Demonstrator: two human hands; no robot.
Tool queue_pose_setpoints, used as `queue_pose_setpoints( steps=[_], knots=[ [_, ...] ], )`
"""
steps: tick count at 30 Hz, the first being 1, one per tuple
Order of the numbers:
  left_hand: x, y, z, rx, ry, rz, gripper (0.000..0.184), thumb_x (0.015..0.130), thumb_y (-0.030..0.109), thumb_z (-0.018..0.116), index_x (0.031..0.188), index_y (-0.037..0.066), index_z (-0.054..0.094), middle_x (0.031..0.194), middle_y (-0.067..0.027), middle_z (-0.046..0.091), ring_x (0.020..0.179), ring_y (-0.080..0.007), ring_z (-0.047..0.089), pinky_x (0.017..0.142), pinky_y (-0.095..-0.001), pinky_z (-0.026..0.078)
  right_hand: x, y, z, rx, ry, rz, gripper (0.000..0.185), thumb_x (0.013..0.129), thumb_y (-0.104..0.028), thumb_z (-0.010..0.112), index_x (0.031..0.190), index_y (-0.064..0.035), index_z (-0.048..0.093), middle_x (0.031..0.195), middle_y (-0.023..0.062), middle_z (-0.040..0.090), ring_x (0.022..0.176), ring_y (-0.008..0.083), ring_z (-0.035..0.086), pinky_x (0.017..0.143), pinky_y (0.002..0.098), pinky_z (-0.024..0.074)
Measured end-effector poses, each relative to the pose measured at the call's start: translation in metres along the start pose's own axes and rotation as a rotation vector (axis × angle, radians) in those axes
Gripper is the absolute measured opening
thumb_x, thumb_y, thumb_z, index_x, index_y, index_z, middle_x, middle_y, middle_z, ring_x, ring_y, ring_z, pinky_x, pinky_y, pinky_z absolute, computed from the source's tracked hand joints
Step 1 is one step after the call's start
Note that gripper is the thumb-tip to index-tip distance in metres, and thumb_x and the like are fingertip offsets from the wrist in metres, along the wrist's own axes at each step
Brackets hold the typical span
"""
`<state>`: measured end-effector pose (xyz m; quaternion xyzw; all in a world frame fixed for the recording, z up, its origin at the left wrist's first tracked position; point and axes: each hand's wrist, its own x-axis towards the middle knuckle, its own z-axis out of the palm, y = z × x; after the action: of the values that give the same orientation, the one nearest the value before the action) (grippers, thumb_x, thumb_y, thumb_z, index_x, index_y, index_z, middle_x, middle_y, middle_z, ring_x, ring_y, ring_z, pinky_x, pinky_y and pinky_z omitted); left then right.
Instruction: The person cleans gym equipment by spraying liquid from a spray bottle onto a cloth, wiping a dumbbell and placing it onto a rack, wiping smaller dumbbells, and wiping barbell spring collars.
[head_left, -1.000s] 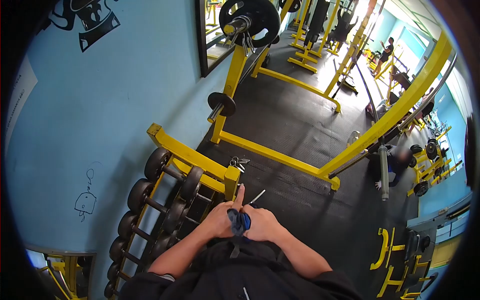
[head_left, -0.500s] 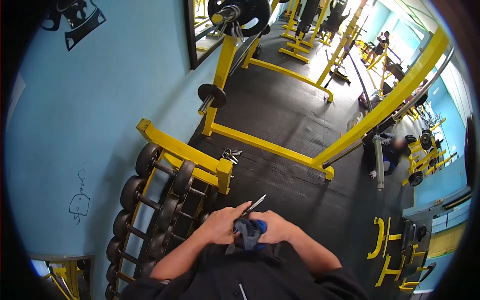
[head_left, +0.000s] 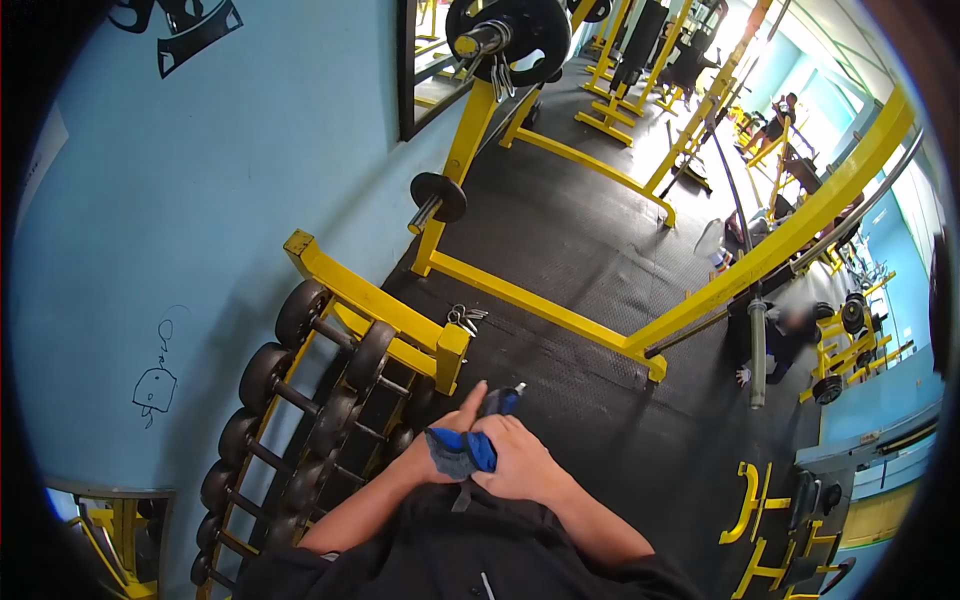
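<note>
A blue and grey cloth (head_left: 460,455) is bunched between my two hands, in front of my dark shirt. My left hand (head_left: 424,457) is closed on the cloth from the left, one finger pointing up along it. From the right, my right hand (head_left: 522,462) wraps its fingers over the cloth. Past my fingers, the cloth's far end surrounds a slim object, of which only a pale metallic tip (head_left: 520,387) shows. The rest of that object is hidden by cloth and fingers.
A yellow rack of black dumbbells (head_left: 335,420) stands close on my left, beside the blue wall (head_left: 180,250). Ahead is a yellow barbell frame (head_left: 530,295), with spring collars (head_left: 465,318) on the floor. A person (head_left: 775,335) is low down at the right, beyond a bar end (head_left: 757,370).
The slim silver object, bare before, is now mostly covered by the cloth. My right hand has moved up and left over it, and more blue fabric shows.
</note>
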<state>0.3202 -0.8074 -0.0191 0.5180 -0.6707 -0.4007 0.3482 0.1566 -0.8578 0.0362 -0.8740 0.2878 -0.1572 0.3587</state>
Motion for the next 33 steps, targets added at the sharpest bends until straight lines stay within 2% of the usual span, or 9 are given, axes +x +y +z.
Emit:
queue_pose_setpoints(
  steps=[8,13,15,17,19,21,29,31,33],
  knots=[
    [-0.018,0.008,-0.005,-0.053,0.049,-0.118,0.094,0.061,0.006,0.07,0.142,0.005,0.022,0.096,-0.012,0.056,0.086,-0.0282,0.058,0.082,-0.0353,0.046,-0.029,0.071,-0.051,0.361,-0.368,0.321,0.046,0.061,-0.008,0.071,0.105,-0.0027,0.058,0.094,0.0101,0.066,0.086,0.026,0.065,0.08,0.0348,0.0497],
    [-0.015,-0.008,0.008,-0.438,0.238,0.04,0.087,0.063,0.0,0.063,0.141,0.004,0.026,0.094,-0.0094,0.052,0.094,-0.02,0.053,0.089,-0.0314,0.041,-0.023,0.042,0.003,1.72,0.195,0.208,0.052,0.06,-0.001,0.072,0.111,0.0019,0.058,0.11,0.0131,0.062,0.105,0.0252,0.059,0.094,0.0375,0.0454],
    [-0.008,-0.012,0.017,-0.426,0.356,0.206,0.079,0.067,0.005,0.057,0.14,0.002,0.028,0.099,-0.0098,0.052,0.095,-0.0196,0.051,0.091,-0.0304,0.04,-0.034,0.066,0.058,1.714,0.073,0.321,0.047,0.067,-0.006,0.07,0.113,-0.0004,0.059,0.115,0.0112,0.061,0.112,0.0218,0.056,0.097,0.0379,0.0427],
    [-0.008,-0.005,0.014,-1.339,0.455,-0.088,0.073,0.069,0.011,0.05,0.14,0.001,0.032,0.107,-0.0106,0.053,0.097,-0.0205,0.053,0.094,-0.0311,0.04,-0.027,0.046,0.068,1.35,0.023,0.334,0.045,0.069,-0.01,0.069,0.113,-0.0015,0.06,0.115,0.011,0.061,0.113,0.0232,0.055,0.098,0.0384,0.0408],
    [-0.014,-0.033,0.029,-1.498,0.445,-0.061,0.065,0.077,0.018,0.046,0.139,0.002,0.035,0.114,-0.0126,0.054,0.1,-0.0212,0.053,0.094,-0.0318,0.041,-0.025,0.039,0.065,0.99,-0.022,0.346,0.043,0.072,-0.013,0.068,0.113,-0.0025,0.06,0.116,0.0108,0.061,0.114,0.0245,0.055,0.099,0.0389,0.0389],
    [-0.016,-0.036,0.022,-1.807,0.339,-0.092,0.059,0.086,0.024,0.044,0.138,-0.004,0.034,0.131,-0.0163,0.049,0.119,-0.0232,0.05,0.101,-0.0372,0.04,-0.018,0.038,0.055,0.505,-0.037,-0.211,0.047,0.07,-0.021,0.072,0.111,-0.0002,0.06,0.118,0.0126,0.059,0.113,0.029,0.054,0.099,0.0384,0.0384],
    [0.003,-0.029,-0.002,-1.319,0.432,-0.286,0.038,0.098,0.022,0.042,0.126,-0.002,0.048,0.118,-0.0125,0.058,0.106,-0.0211,0.058,0.095,-0.0362,0.046,0.0,0.0,0.056,0.099,0.265,-0.224,0.051,0.059,-0.012,0.068,0.109,-0.0055,0.06,0.113,0.0108,0.06,0.111,0.0307,0.053,0.096,0.0378,0.0359],
    [0.001,-0.028,-0.01,-1.497,0.503,-0.313,0.032,0.096,0.019,0.046,0.122,0.001,0.051,0.119,-0.0119,0.059,0.107,-0.0225,0.059,0.094,-0.043,0.047,-0.006,0.015,0.049,0.167,0.171,-0.247,0.052,0.056,-0.008,0.066,0.108,-0.0048,0.06,0.111,0.01,0.06,0.114,0.0308,0.051,0.097,0.039,0.0361],
    [0.002,-0.021,-0.029,-1.742,0.564,-0.191,0.028,0.094,0.016,0.048,0.119,0.004,0.053,0.12,-0.0126,0.058,0.112,-0.0239,0.057,0.095,-0.0497,0.046,-0.023,0.026,0.046,0.05,-0.459,-0.038,0.045,0.059,-0.004,0.064,0.104,-0.0031,0.059,0.107,0.0123,0.061,0.108,0.0327,0.056,0.096,0.0393,0.0405]
  ],
)
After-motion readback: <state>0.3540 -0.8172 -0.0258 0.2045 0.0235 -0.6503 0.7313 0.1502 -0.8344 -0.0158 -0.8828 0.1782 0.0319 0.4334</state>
